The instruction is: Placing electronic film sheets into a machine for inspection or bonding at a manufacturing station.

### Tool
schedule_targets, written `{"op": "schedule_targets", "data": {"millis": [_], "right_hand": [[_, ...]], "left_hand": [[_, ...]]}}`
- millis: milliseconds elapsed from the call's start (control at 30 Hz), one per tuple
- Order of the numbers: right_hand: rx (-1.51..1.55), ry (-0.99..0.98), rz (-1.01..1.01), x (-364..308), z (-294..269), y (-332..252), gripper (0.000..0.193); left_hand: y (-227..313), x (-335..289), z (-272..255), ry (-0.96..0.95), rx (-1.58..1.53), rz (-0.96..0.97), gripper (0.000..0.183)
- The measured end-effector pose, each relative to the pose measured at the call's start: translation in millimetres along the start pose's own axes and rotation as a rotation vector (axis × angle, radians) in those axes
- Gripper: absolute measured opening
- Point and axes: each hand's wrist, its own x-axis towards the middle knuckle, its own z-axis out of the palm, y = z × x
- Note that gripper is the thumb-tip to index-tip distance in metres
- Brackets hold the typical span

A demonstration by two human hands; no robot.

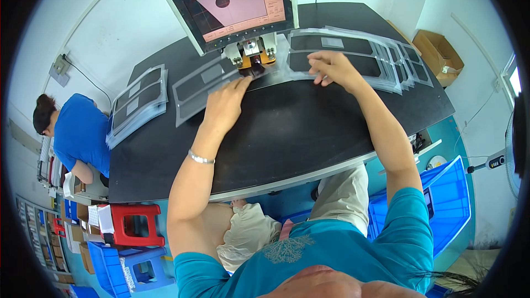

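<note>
My left hand (224,102) reaches to the machine's lower head (252,62), its fingers drawn together at the edge of a flat dark sheet with a clear border (187,92). That sheet runs out to the left under the hand, and a pale rectangle shows on it. What lies right beneath the fingertips is partly hidden. My right hand (334,70) hovers by the left end of a fanned stack of similar dark sheets (359,65), with its fingers loosely bent and apart and nothing visible in them.
Above the machine head, a monitor (237,3) displays a dark oval on a pink field. Another sheet stack (138,102) lies at the left of the black table (287,127). A cardboard box (438,57) stands behind at right, blue bins (450,207) below. A person in blue (83,129) bends at left.
</note>
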Motion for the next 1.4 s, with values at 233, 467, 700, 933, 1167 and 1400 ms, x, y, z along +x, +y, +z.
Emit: {"op": "schedule_targets", "data": {"millis": [233,467,700,933,1167,1400], "right_hand": [[0.311,-0.151,0.114,-2.9,16.5,-5.3,0.051],[-0.220,0.147,-0.019,-6.0,-51.6,10.6,0.038],[-0.284,0.237,0.040,-11.0,-77.9,15.5,0.038],[-0.301,0.268,0.096,-10.2,-82.0,17.2,0.040],[-0.300,0.268,0.059,-9.5,-79.0,18.5,0.043],[-0.234,0.233,0.064,-10.8,-82.0,20.5,0.042]], "left_hand": [[78.6,-15.8,-28.9,0.040,-0.237,0.338,0.043],[29.3,-3.7,-25.7,0.019,-0.336,0.093,0.035],[-140.9,-30.4,-10.8,0.445,0.313,-0.434,0.030],[-211.8,-81.9,3.5,0.164,0.529,-0.987,0.059],[-188.3,-70.9,-9.5,-0.029,0.450,-1.071,0.073],[-165.9,-60.4,-15.3,-0.066,0.485,-1.099,0.081]]}}
